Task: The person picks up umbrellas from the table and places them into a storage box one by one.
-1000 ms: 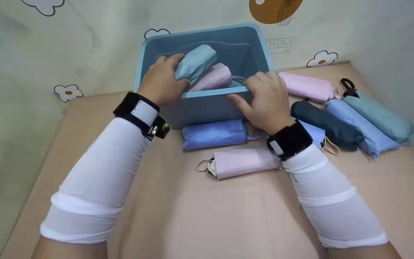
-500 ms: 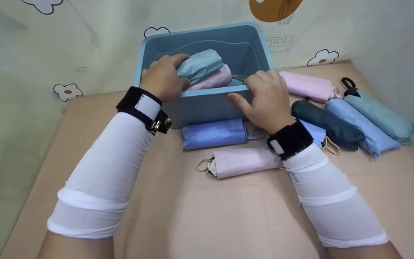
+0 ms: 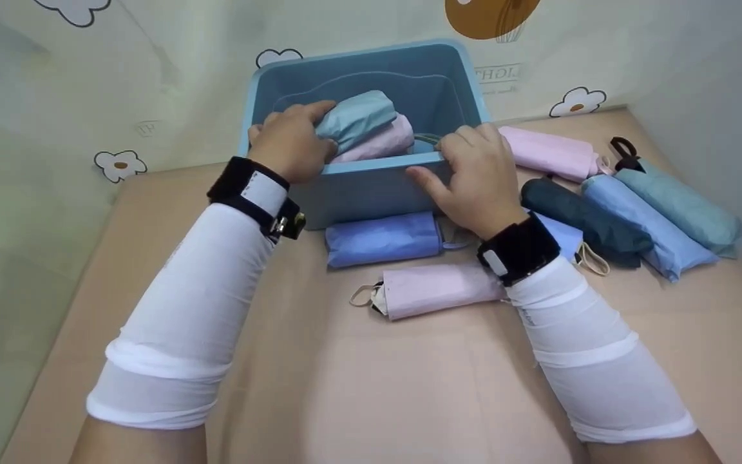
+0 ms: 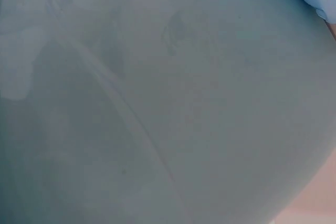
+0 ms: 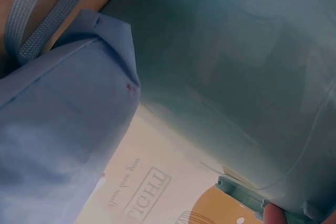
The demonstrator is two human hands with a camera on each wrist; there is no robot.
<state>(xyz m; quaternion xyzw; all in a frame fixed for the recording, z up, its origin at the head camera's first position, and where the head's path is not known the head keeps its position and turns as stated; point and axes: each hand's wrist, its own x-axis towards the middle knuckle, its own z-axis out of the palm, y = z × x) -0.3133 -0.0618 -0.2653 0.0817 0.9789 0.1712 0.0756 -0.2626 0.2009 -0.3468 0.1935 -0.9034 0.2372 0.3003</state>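
Inside the blue storage bin (image 3: 371, 190), a folded teal umbrella (image 3: 361, 116) leans over a pale pink umbrella (image 3: 384, 142). My left hand (image 3: 290, 142) holds the teal umbrella's near left end between thumb and fingers. Gripping the bin's front rim at its right is my right hand (image 3: 480, 174), thumb outside and fingers over the edge. A fingertip (image 5: 274, 214) of it shows in the right wrist view, with the bin's outer wall (image 5: 226, 77). Mostly that same wall (image 4: 199, 103) fills the left wrist view. The bin's floor is largely hidden.
Before the bin lie a blue umbrella (image 3: 384, 240) and a light pink umbrella (image 3: 438, 291). To the right lie a pink umbrella (image 3: 551, 153), a dark green umbrella (image 3: 583, 222), a light blue umbrella (image 3: 645, 225) and another teal umbrella (image 3: 680, 209). A patterned cloth (image 3: 184, 84) hangs behind.
My left hand has shifted slightly right, and the teal umbrella has lowered and tipped flatter over the pale pink one. The right hand stays on the rim.
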